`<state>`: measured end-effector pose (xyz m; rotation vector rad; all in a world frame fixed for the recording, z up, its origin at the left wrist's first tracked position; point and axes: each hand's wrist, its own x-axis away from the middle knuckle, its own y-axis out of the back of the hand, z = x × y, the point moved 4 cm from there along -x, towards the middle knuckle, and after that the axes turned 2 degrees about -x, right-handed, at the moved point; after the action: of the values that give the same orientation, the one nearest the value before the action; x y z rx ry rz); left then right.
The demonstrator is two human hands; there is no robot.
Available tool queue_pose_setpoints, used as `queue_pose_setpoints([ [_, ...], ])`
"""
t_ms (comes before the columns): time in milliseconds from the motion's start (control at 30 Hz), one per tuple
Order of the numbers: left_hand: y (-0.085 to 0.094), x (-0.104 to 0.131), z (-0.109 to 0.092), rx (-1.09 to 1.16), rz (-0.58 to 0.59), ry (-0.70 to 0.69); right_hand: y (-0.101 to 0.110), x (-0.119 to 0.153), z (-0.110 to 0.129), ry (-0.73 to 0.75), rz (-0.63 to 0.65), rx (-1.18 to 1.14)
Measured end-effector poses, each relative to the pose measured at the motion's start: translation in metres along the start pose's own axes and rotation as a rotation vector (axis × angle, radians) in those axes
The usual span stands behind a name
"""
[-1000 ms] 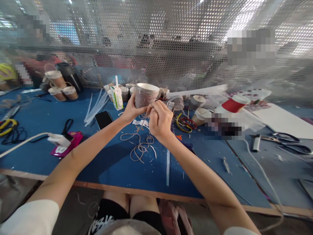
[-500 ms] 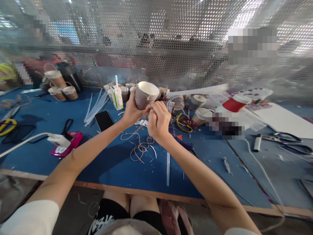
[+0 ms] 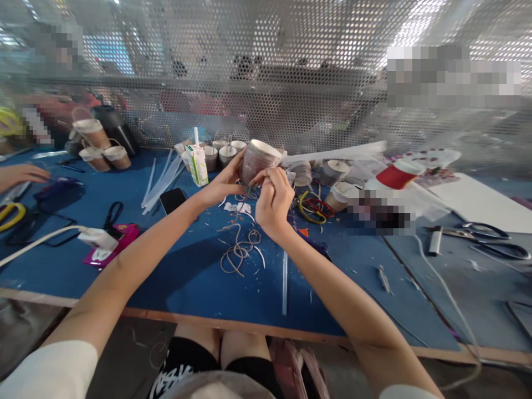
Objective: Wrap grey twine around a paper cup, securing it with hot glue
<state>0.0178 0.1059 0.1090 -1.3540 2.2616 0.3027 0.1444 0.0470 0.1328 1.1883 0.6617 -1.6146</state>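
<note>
A cup wrapped in grey-brown cord (image 3: 260,160), with a white inside, is held above the middle of the blue table, its mouth tipped to the right. My left hand (image 3: 226,183) grips its left side and underside. At the lower front of the cup my right hand (image 3: 274,194) is closed in a pinch on the cord (image 3: 248,194), close to the wall of the cup. That cord hangs down to loose loops (image 3: 239,255) on the table, beside a crumpled white scrap (image 3: 238,208).
Cord-wrapped cups (image 3: 227,155), a drink carton (image 3: 197,163) and clear strips (image 3: 166,183) stand or lie behind. A phone (image 3: 173,200) and pink device (image 3: 118,244) are left. Scissors (image 3: 486,233) lie right. Another person's hand (image 3: 22,175) reaches in at far left.
The cup has moved slightly right and tilted further, with my left hand following. My right hand has shifted slightly right. Another person's hand and a dark blue item have appeared at far left.
</note>
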Motion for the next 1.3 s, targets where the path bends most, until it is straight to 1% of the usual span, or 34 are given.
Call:
queue_pose_setpoints([
  [67, 0.005, -0.001, -0.003, 0.108, 0.012, 0.034, 0.001, -0.001, -0.002, -0.019, -0.022, -0.02],
  [133, 0.01, -0.001, -0.005, 0.151, -0.004, 0.045, 0.001, -0.001, -0.003, -0.029, -0.035, -0.044],
  [233, 0.019, -0.002, -0.001, 0.124, -0.079, 0.06, 0.002, -0.001, -0.004, -0.026, -0.056, -0.082],
  [333, 0.023, -0.003, 0.003, 0.067, -0.117, 0.057, 0.002, 0.0, -0.006, -0.03, -0.077, -0.112],
  [433, 0.021, -0.003, 0.001, 0.021, -0.092, 0.037, 0.003, 0.001, -0.006, -0.016, -0.075, -0.126],
  [533, 0.016, -0.003, -0.005, -0.009, -0.034, 0.041, 0.003, 0.002, -0.004, -0.007, -0.061, -0.106],
  [600, 0.015, -0.003, -0.009, -0.013, -0.018, 0.047, 0.004, 0.002, -0.002, -0.002, -0.045, -0.091],
  [767, 0.016, -0.002, -0.011, -0.007, -0.007, 0.084, 0.004, 0.002, 0.007, 0.075, -0.007, -0.047],
  [900, 0.018, -0.001, -0.012, -0.022, 0.01, 0.086, 0.005, 0.001, 0.016, 0.141, 0.022, -0.026],
  [1000, 0.02, -0.002, -0.011, -0.044, -0.011, 0.066, 0.005, 0.002, 0.021, 0.172, 0.066, -0.03],
  [1100, 0.021, -0.003, -0.008, -0.057, -0.061, 0.039, 0.003, 0.002, 0.022, 0.142, 0.099, -0.033],
  [1200, 0.019, -0.004, -0.003, -0.064, -0.093, 0.011, 0.002, 0.002, 0.021, 0.111, 0.098, -0.032],
  [1300, 0.017, -0.004, 0.0, -0.063, -0.092, -0.008, 0.003, 0.002, 0.021, 0.088, 0.071, -0.029],
])
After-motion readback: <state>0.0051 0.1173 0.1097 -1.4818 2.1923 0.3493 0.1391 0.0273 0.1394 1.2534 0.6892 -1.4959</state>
